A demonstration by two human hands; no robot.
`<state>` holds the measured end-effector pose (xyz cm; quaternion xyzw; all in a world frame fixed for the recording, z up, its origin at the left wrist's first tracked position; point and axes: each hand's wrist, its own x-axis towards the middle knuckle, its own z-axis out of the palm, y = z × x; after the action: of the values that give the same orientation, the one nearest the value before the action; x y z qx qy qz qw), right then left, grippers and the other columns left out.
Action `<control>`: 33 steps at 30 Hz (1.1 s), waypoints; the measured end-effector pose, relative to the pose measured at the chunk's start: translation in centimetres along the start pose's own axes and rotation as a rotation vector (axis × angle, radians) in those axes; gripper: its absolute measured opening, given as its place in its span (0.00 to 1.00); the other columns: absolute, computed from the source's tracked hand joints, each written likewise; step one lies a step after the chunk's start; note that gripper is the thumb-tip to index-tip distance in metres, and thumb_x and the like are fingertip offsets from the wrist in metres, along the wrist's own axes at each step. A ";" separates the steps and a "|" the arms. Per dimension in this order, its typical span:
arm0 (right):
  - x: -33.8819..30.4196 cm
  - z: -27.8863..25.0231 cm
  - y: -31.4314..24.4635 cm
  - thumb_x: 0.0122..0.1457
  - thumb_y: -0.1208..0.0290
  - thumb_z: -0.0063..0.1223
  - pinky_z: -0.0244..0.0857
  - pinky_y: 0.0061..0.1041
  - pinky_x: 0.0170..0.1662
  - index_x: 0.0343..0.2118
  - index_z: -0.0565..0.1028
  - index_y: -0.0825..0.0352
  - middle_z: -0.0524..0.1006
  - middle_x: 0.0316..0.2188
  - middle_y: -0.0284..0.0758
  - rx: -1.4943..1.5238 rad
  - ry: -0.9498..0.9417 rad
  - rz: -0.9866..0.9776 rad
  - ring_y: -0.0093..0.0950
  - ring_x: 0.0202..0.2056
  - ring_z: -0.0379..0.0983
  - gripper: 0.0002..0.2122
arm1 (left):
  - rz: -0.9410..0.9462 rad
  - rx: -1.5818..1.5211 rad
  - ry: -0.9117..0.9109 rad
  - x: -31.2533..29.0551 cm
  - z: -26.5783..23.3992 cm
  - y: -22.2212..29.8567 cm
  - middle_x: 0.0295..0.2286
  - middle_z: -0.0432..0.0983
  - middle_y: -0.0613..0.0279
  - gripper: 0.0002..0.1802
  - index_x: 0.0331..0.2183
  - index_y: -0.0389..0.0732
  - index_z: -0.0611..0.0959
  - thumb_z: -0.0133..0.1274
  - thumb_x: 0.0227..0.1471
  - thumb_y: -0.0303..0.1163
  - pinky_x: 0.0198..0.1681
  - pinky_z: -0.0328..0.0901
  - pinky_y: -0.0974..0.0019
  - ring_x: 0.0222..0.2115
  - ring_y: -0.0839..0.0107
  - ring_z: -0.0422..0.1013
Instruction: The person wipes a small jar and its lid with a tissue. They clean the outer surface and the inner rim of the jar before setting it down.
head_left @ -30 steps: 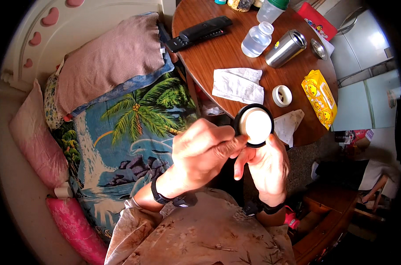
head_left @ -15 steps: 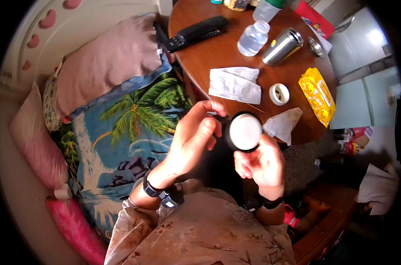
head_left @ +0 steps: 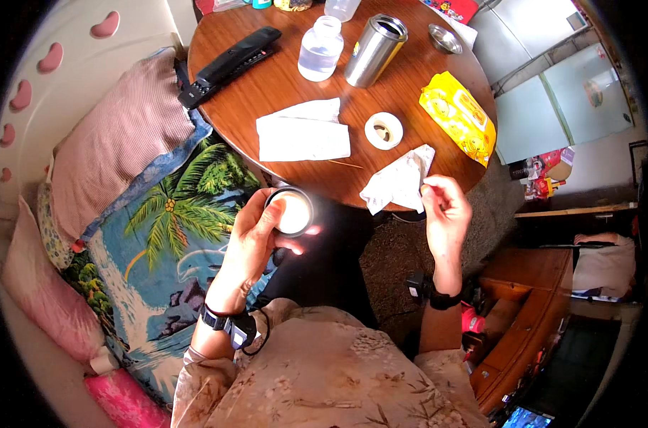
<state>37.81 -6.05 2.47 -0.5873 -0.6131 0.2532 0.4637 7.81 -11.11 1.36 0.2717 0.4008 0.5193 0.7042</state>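
My left hand (head_left: 249,246) wraps around a round jar (head_left: 292,212). My right hand (head_left: 445,214) pinches a crumpled tissue (head_left: 399,182) at the table edge (head_left: 338,196). A yellow packet (head_left: 458,114) lies just past it.

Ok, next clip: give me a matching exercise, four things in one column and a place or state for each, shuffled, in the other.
Things:
1. round black-rimmed mirror
2. crumpled tissue
3. tape roll
4. steel cup

Places or states:
A. lying flat on the round wooden table, beside the folded white cloth
B. pinched by the right hand at the table edge
C. standing upright next to the clear plastic bottle
D. held in the left hand over the lap

Pairs: 1-D, 2-B, 3-A, 4-C
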 end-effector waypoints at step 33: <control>0.3 2.8 -7.5 0.51 0.90 0.53 0.70 0.23 0.41 0.39 0.80 0.70 0.77 0.36 0.38 0.232 -0.121 -0.393 0.29 0.36 0.76 0.13 | 0.007 -0.233 -0.075 2.6 8.5 -2.1 0.40 0.78 0.62 0.20 0.48 0.34 0.75 0.57 0.59 0.36 0.39 0.70 0.73 0.39 0.76 0.74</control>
<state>31.78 -6.45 7.68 -0.3830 -0.7093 0.2615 0.5309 16.39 -9.01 3.48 0.2088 0.3103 0.5542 0.7436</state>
